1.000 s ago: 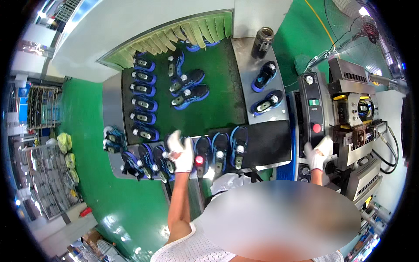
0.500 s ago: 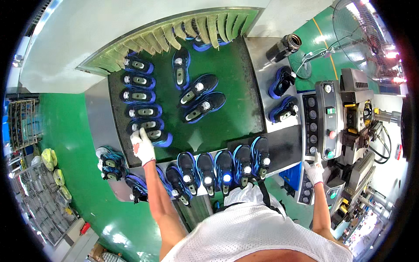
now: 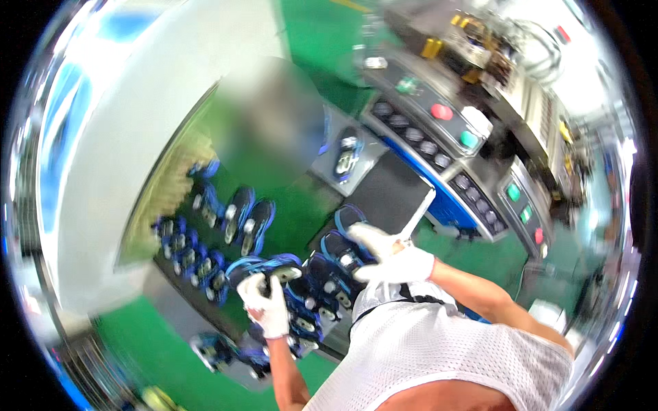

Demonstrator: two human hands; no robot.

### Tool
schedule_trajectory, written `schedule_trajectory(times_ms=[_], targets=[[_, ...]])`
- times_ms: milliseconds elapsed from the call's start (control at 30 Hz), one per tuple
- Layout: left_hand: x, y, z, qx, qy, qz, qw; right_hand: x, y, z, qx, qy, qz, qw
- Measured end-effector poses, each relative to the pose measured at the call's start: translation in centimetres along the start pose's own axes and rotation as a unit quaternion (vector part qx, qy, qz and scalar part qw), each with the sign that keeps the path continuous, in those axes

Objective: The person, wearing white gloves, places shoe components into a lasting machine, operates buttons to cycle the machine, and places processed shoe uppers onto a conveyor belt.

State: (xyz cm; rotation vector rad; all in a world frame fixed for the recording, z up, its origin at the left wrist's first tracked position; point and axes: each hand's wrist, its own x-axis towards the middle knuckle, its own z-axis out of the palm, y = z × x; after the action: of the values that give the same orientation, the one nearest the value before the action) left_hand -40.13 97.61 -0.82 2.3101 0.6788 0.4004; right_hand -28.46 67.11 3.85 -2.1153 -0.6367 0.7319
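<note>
My left hand (image 3: pixel 266 305), in a white glove, is closed on a black-and-blue sneaker (image 3: pixel 255 266) above the near edge of the green conveyor belt (image 3: pixel 291 218). The sneaker lies sideways, its lower part hidden by my fingers. My right hand (image 3: pixel 392 257), also gloved, reaches in from the right with fingers apart, blurred by motion. It is beside a dark sneaker (image 3: pixel 340 248) at the right end of the near row, and I see nothing in it. Several more sneakers (image 3: pixel 322 288) stand packed between my hands.
Other sneakers (image 3: pixel 240 212) rest on the belt, below a pale machine housing (image 3: pixel 137 137) with a fringed curtain (image 3: pixel 161 205). Right of the belt, a sneaker (image 3: pixel 348 156) sits on a metal ledge. Beyond stands a control panel (image 3: pixel 439 113) with dials and coloured buttons. A smeared patch hides the belt's far part.
My view has turned to the right. My right hand has left the control panel for the near sneaker row. My left hand has come away from the belt's left row with a sneaker.
</note>
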Motion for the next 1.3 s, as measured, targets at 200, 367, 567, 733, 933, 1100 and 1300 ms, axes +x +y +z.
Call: schedule_trajectory(times_ms=[200, 367, 567, 733, 933, 1100, 1300], targets=[[0.2, 19.4, 10.0, -0.099, -0.219, 0.345, 0.907, -1.3, 3.0, -1.2, -0.011, 0.253, -0.022, 0.967], [-4.1, 37.5, 16.3, -0.202, -0.309, 0.564, 0.738, -15.2, 9.3, -11.2, 0.218, 0.411, 0.008, 0.885], [-11.7, 53.7, 24.7, -0.335, -0.382, 0.482, 0.714, -34.3, 11.9, -14.7, 0.399, 0.565, 0.134, 0.71], [-18.1, 64.0, 42.7, -0.207, -0.431, 0.549, 0.686, -40.5, 17.6, -11.1, 0.502, 0.711, 0.056, 0.489], [-24.6, 72.4, 62.0, 0.043, -0.468, 0.39, 0.792, -44.7, 16.7, -10.2, 0.44, 0.805, 0.142, 0.372], [-24.2, 73.4, 70.7, 0.002, -0.406, 0.424, 0.809, -45.6, 16.0, -10.4, 0.463, 0.811, 0.141, 0.327], [-20.9, 76.8, 60.2, -0.101, -0.574, 0.26, 0.77, -45.4, 21.0, -12.1, 0.255, 0.784, 0.287, 0.487]])
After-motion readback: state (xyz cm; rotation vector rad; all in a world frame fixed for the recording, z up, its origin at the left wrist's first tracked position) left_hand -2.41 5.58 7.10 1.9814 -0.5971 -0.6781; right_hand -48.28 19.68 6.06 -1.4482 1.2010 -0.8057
